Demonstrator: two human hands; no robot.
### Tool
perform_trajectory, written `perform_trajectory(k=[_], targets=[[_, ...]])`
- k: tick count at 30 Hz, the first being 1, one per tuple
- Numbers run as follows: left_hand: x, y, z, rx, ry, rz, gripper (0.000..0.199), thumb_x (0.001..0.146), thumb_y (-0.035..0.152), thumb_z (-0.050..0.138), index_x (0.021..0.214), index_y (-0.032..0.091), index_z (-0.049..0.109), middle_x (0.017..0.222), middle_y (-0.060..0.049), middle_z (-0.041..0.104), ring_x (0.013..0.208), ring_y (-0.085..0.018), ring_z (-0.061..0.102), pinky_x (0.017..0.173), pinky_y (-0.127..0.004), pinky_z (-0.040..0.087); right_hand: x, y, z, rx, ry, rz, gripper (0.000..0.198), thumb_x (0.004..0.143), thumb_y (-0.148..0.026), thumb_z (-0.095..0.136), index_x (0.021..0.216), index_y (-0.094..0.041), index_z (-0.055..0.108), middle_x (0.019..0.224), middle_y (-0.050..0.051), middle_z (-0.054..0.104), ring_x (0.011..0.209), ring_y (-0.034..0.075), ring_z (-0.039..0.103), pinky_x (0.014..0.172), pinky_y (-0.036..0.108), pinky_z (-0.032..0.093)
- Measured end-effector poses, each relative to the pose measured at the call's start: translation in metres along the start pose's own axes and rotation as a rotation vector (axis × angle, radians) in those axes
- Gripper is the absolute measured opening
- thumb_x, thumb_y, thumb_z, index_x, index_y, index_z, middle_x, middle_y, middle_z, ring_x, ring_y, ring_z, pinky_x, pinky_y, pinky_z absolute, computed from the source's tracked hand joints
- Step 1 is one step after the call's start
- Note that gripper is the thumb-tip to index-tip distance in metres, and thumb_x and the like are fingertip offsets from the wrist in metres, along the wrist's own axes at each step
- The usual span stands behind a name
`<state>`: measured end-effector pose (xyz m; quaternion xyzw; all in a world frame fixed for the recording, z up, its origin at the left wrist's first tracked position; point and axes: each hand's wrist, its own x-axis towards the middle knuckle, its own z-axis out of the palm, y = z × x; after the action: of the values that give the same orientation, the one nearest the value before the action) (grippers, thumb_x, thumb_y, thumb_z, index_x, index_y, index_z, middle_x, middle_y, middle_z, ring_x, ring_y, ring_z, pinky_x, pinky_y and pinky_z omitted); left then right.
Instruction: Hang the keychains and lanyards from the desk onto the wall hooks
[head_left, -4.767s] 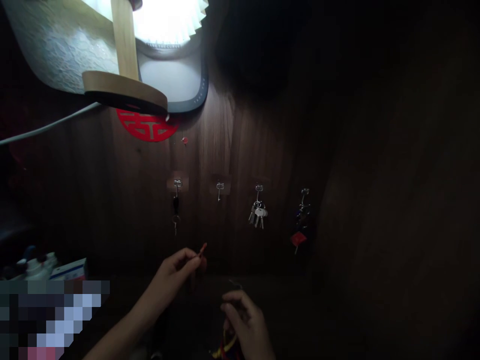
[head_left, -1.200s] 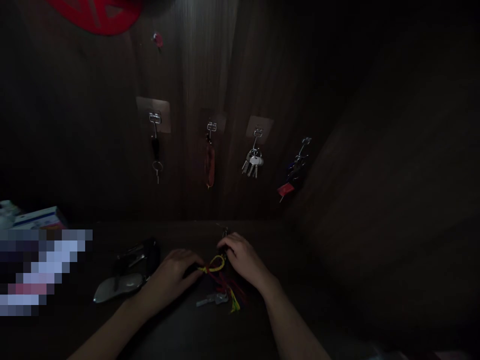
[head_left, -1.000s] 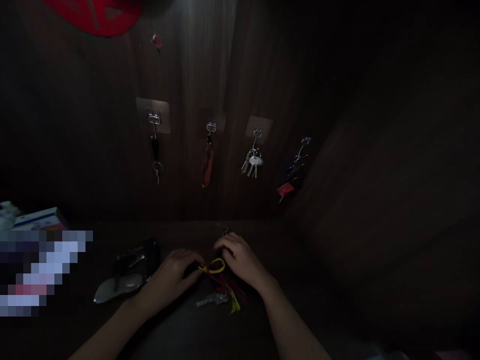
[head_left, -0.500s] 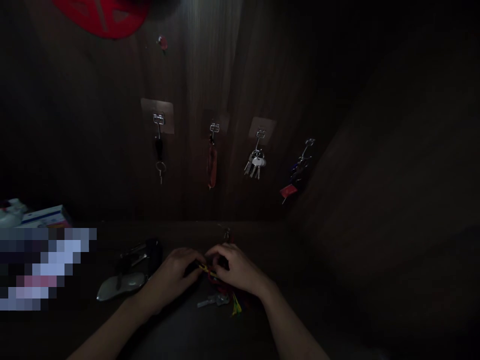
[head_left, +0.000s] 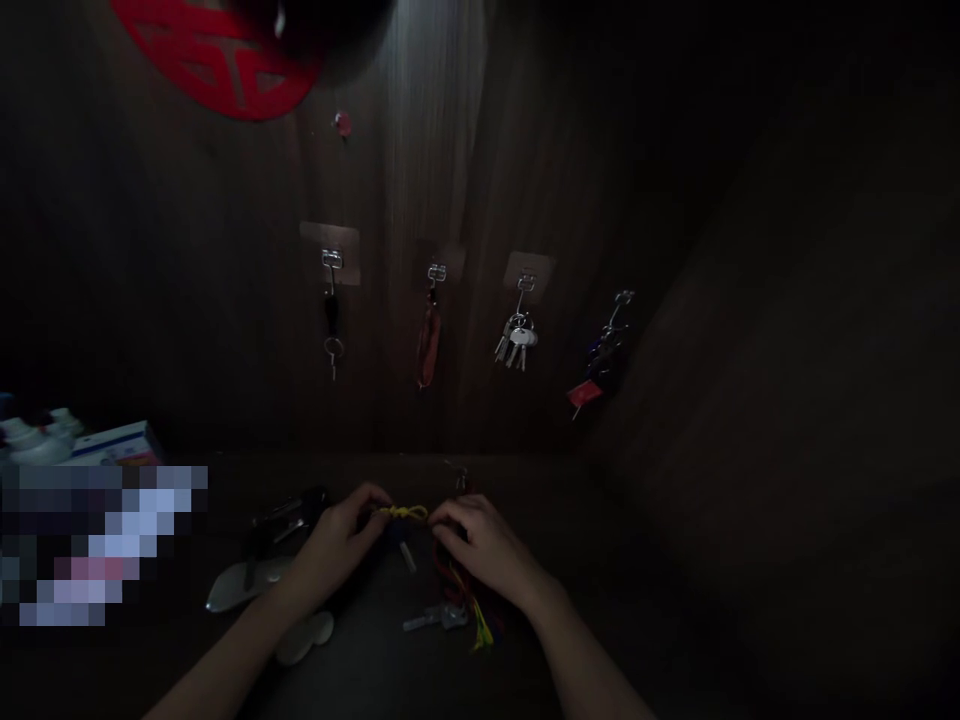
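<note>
A knotted yellow cord (head_left: pixel 406 513) spans the gap between my two hands, just above the dark shelf. My left hand (head_left: pixel 346 528) pinches its left end. Thumb and fingers of my right hand (head_left: pixel 478 535) close on the right end. A key (head_left: pixel 406 556) with a dark blue head sticks out below the left fingertips. Red cord (head_left: pixel 448 572) trails down beneath my right hand, ending near a yellow-green tassel (head_left: pixel 481 628). Another key (head_left: pixel 433 617) with a greyish head lies on the shelf beside the tassel. My right palm's inside is hidden.
Along the back panel hang a single key on a ring (head_left: pixel 334 350), a brown strap (head_left: pixel 428 348), a key bunch (head_left: pixel 518 340) and a bunch with a red tag (head_left: pixel 585 393). Left on the shelf are a silvery oblong object (head_left: pixel 241 585), a pale rounded piece (head_left: pixel 306 637) and a box (head_left: pixel 116 443).
My hands have drawn apart, and the yellow cord now shows stretched between them. The blue-headed key has come into sight by my left fingers. The camera view has shifted slightly.
</note>
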<state>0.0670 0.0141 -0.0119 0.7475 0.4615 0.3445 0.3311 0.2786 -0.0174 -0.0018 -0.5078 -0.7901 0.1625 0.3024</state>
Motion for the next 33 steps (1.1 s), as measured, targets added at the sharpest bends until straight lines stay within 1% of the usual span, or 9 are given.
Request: perform_trajectory(k=[5, 9, 12, 16, 18, 23, 25, 29, 33], targets=[[0.003, 0.006, 0.0, -0.218, 0.014, -0.123, 0.016, 0.08, 0.035, 0.05, 0.085, 0.022, 0.057, 0.071, 0.003, 0.064, 0.073, -0.017, 0.062, 0.068, -0.028, 0.047, 0.003, -0.001, 0.012, -0.079, 0.06, -0.013, 0.021, 0.078, -0.012, 0.061, 0.095, -0.024, 0.062, 0.091, 0.003, 0.066, 0.089, 0.021, 0.058, 0.082, 0.036, 0.042], [0.003, 0.01, 0.001, -0.552, -0.039, -0.225, 0.013, 0.079, 0.034, 0.054, 0.083, 0.021, 0.058, 0.077, 0.002, 0.067, 0.08, -0.018, 0.064, 0.077, -0.031, 0.048, 0.003, -0.001, 0.019, 0.017, 0.159, -0.001, 0.033, 0.078, -0.014, 0.061, 0.109, -0.025, 0.056, 0.104, 0.005, 0.063, 0.099, 0.023, 0.056, 0.088, 0.039, 0.04], [0.002, 0.011, 0.003, -0.781, -0.067, -0.261, 0.009, 0.079, 0.029, 0.058, 0.083, 0.021, 0.059, 0.08, 0.001, 0.067, 0.083, -0.017, 0.064, 0.081, -0.031, 0.048, 0.004, -0.001, 0.02, 0.153, 0.226, 0.038, 0.04, 0.079, -0.016, 0.059, 0.117, -0.026, 0.052, 0.109, 0.005, 0.06, 0.099, 0.02, 0.057, 0.087, 0.036, 0.043], [0.0, 0.013, 0.003, -0.946, -0.139, -0.262, 0.007, 0.079, 0.026, 0.059, 0.081, 0.019, 0.059, 0.081, -0.001, 0.067, 0.083, -0.017, 0.064, 0.081, -0.031, 0.048, 0.006, -0.005, 0.015, 0.317, 0.238, -0.004, 0.01, 0.085, -0.022, 0.054, 0.087, -0.022, 0.064, 0.093, 0.004, 0.062, 0.091, 0.017, 0.059, 0.082, 0.029, 0.045], [0.0, 0.013, 0.004, -0.988, -0.171, -0.27, 0.008, 0.08, 0.026, 0.059, 0.081, 0.019, 0.059, 0.084, -0.003, 0.067, 0.084, -0.017, 0.064, 0.08, -0.031, 0.047, 0.005, -0.007, 0.012, 0.395, 0.228, -0.003, 0.015, 0.086, -0.026, 0.053, 0.076, -0.02, 0.062, 0.085, 0.003, 0.062, 0.085, 0.016, 0.059, 0.079, 0.027, 0.045], [0.0, 0.008, 0.011, -0.989, -0.158, -0.36, 0.02, 0.078, 0.025, 0.06, 0.098, 0.018, 0.06, 0.083, -0.002, 0.067, 0.079, -0.017, 0.064, 0.075, -0.029, 0.045, 0.004, -0.014, 0.012, 0.786, 0.177, 0.171, 0.021, 0.084, -0.038, 0.057, 0.077, -0.019, 0.057, 0.067, 0.0, 0.065, 0.056, 0.011, 0.056, 0.053, 0.022, 0.043], [0.0, 0.007, 0.015, -0.964, -0.168, -0.343, 0.026, 0.079, 0.028, 0.06, 0.103, 0.019, 0.06, 0.086, -0.003, 0.067, 0.082, -0.017, 0.063, 0.077, -0.03, 0.044, 0.004, -0.018, 0.013, 0.972, 0.171, 0.221, 0.022, 0.082, -0.04, 0.06, 0.077, -0.018, 0.056, 0.065, 0.0, 0.066, 0.049, 0.01, 0.055, 0.048, 0.021, 0.042], [-0.004, 0.012, 0.02, -0.939, -0.27, -0.204, 0.031, 0.085, 0.037, 0.055, 0.11, 0.019, 0.059, 0.1, -0.006, 0.067, 0.095, -0.02, 0.06, 0.086, -0.033, 0.041, 0.005, -0.024, 0.01, 1.264, 0.188, 0.239, 0.019, 0.078, -0.033, 0.068, 0.085, -0.018, 0.059, 0.07, 0.001, 0.069, 0.056, 0.011, 0.061, 0.052, 0.021, 0.044], [-0.008, 0.02, 0.02, -0.957, -0.374, -0.132, 0.039, 0.085, 0.038, 0.056, 0.12, 0.021, 0.053, 0.101, -0.006, 0.066, 0.097, -0.021, 0.06, 0.091, -0.039, 0.04, 0.005, -0.024, 0.004, 1.367, 0.186, 0.225, 0.031, 0.077, -0.025, 0.068, 0.107, -0.02, 0.06, 0.087, 0.006, 0.071, 0.066, 0.012, 0.062, 0.06, 0.022, 0.047]])
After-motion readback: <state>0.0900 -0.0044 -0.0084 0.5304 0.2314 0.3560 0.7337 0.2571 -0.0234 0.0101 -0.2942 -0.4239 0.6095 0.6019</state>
